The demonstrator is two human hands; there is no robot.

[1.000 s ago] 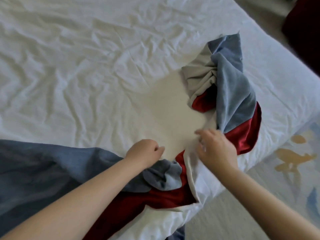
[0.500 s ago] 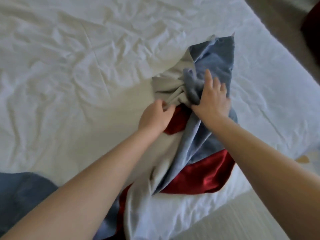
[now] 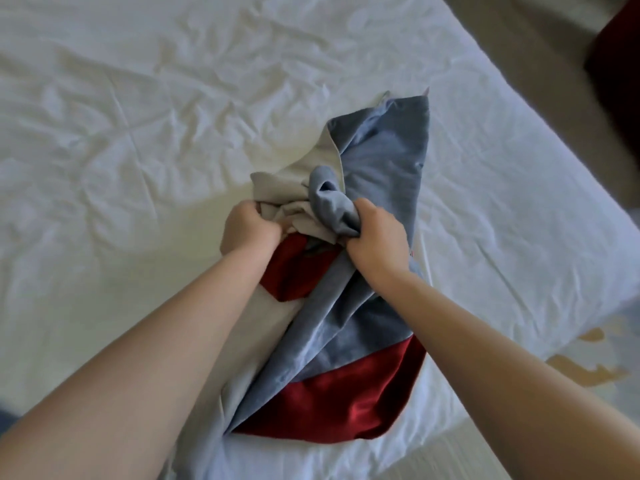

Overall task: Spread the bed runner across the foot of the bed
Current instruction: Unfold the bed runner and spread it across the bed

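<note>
The bed runner (image 3: 377, 168), blue-grey with red bands and a pale grey underside, lies bunched and twisted on the white bed (image 3: 138, 133) near its right corner. My left hand (image 3: 247, 230) is closed on the pale grey folds at the middle of the bunch. My right hand (image 3: 375, 239) grips a rolled blue fold just to the right. A red band (image 3: 339, 407) of the runner spreads near the bed's front edge, between my forearms. The runner's left part runs under my left arm and is hidden.
The wrinkled white sheet covers the whole bed to the left and behind. The bed's right edge (image 3: 561, 161) drops to a beige floor. A patterned rug (image 3: 585, 362) shows at lower right, and a dark red object (image 3: 620, 64) stands at the top right.
Both hands moved from the runner near the front edge up to the bunched part. My right hand, flat on the blue fold half a second ago, has closed on it; my left has closed on the grey folds.
</note>
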